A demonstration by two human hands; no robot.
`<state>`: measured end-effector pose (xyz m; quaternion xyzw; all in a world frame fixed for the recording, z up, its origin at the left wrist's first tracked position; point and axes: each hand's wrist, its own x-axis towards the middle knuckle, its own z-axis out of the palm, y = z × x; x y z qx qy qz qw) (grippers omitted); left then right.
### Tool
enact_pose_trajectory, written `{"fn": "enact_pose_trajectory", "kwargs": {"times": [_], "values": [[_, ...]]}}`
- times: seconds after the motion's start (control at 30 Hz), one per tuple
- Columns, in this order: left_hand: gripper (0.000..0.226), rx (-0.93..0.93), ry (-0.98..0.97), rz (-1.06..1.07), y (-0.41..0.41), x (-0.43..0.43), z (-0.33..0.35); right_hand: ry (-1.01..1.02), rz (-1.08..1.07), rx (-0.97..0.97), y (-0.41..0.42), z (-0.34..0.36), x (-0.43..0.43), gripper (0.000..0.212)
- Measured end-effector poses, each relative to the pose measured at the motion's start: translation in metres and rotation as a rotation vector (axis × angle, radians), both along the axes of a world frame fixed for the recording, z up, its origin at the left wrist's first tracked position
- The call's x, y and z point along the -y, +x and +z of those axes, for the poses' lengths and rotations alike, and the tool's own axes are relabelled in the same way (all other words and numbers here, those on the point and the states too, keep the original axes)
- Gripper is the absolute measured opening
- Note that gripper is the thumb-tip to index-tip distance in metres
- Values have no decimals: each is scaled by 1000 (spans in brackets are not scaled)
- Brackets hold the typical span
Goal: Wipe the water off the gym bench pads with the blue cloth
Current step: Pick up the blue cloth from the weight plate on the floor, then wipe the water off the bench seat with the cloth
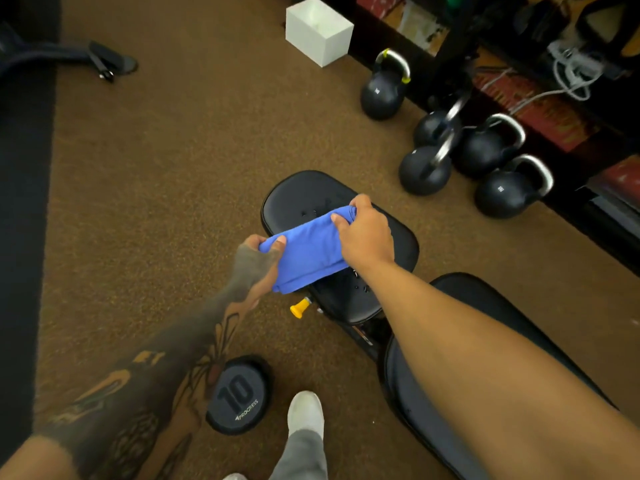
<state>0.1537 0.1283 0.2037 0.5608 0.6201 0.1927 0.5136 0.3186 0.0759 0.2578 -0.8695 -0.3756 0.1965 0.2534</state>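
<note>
A folded blue cloth (308,251) is stretched across the black seat pad (304,195) of the gym bench. My left hand (254,263) grips the cloth's near left end at the pad's left edge. My right hand (365,233) pinches its far right end over the middle of the pad. Water droplets show on the pad beyond the cloth (311,213) and just below it (360,287). The longer back pad (491,306) lies to the lower right, mostly under my right forearm.
Several black kettlebells (426,171) stand on the brown floor to the right of the bench. A yellow adjustment knob (299,308) sticks out left of the seat. A 10 weight plate (239,394) and my white shoe (304,414) are near. A white box (318,31) sits far back.
</note>
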Motion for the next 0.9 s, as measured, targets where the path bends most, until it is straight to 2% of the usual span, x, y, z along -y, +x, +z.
{"fn": "enact_pose_trajectory", "kwargs": {"times": [0.17, 0.43, 0.5, 0.57, 0.6, 0.67, 0.73, 0.8, 0.9], "values": [[32, -82, 2, 87, 28, -21, -12, -55, 87, 49, 28, -16, -40, 21], [53, -401, 129, 52, 43, -38, -45, -95, 215, 82, 50, -48, -89, 23], [60, -333, 115, 124, 42, -39, -52, -139, 227, 212, 49, -56, -94, 31], [70, -165, 24, 180, 42, -43, -55, -188, 185, 412, 37, -63, -94, 50], [70, -77, -42, 221, 43, -48, -54, -183, 156, 453, 28, -65, -93, 57], [59, 73, -178, 305, 45, -61, -57, -164, 124, 399, 4, -71, -88, 63], [48, 206, -318, 351, 44, -78, -63, -211, 83, 250, -16, -81, -85, 73], [47, 365, -473, 355, 44, -92, -66, -290, -1, 139, -27, -95, -86, 82], [53, 453, -614, 350, 48, -102, -70, -355, -48, 154, -29, -110, -91, 87]]}}
